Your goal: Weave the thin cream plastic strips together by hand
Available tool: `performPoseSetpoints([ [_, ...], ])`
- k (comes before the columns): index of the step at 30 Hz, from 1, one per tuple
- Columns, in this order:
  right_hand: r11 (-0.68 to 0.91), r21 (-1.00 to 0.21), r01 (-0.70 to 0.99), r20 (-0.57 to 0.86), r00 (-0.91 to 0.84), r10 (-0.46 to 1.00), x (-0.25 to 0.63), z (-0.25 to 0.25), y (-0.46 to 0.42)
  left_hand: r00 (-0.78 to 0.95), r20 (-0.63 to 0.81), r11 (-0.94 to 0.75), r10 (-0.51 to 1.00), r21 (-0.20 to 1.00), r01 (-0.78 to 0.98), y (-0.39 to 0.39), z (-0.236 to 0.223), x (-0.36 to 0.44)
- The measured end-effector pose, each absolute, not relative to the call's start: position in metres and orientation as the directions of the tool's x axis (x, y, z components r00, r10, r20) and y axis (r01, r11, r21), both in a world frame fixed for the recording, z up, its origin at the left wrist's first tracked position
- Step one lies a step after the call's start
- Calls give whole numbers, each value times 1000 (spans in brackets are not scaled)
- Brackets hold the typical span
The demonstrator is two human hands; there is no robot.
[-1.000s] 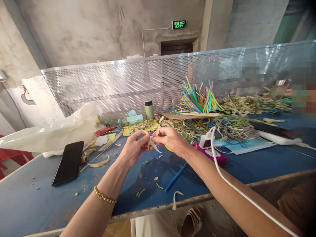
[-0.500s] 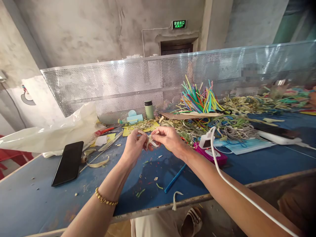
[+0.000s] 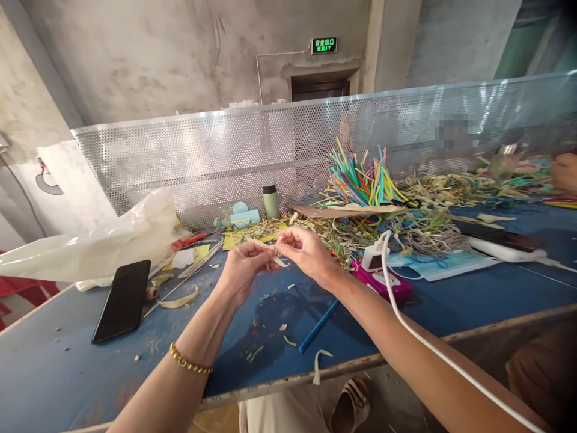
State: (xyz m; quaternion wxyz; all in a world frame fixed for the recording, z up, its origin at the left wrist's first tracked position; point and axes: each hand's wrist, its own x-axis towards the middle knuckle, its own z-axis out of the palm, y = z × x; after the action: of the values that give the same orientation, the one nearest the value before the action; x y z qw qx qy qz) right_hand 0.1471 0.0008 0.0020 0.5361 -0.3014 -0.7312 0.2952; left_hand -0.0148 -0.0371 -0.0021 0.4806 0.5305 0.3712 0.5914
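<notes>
Pinched between my two hands over the blue table is a pale, flat strip of what looks like dried husk. My left hand is closed on it, thumb against the fingers, and an end sticks out between the hands. My right hand pinches the same strip with thumb and fingertips, close to the left fingers. The fingers hide much of the strip. Beneath my right forearm lies a thin blue stick. A loose pale strip hangs at the table's front edge.
Left are a black phone, a plastic bag and red-handled tool. Behind stand a green bottle and colourful pipe cleaners. A white cable crosses my right forearm near a magenta box. Another person's hand shows far right.
The strip between my fingers has shifted from a bent, loop-like shape to a straighter one. My hands stay close together. The other person's hand shows more at the right edge.
</notes>
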Motion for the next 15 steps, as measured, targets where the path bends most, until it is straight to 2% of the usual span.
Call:
performPoseSetpoints([
  [2, 712, -641, 287, 692, -185, 698, 148, 6, -2, -37, 279, -281, 960, 942, -183, -35, -2, -16],
  [4, 725, -567, 391, 701, -233, 674, 149, 8, -5, -79, 286, -296, 955, 937, -188, -34, -2, -17],
  [7, 689, -601, 404, 583, -368, 725, 148, 9, -9, -96, 298, -311, 950, 934, -175, -33, -2, -17],
  [9, 668, -614, 421, 539, -394, 744, 147, 7, -9, -91, 297, -309, 950, 934, -180, -33, -2, -17],
  [15, 677, -529, 512, 580, -364, 729, 149, 7, -6, -70, 207, -219, 976, 935, -280, -33, -2, -16],
])
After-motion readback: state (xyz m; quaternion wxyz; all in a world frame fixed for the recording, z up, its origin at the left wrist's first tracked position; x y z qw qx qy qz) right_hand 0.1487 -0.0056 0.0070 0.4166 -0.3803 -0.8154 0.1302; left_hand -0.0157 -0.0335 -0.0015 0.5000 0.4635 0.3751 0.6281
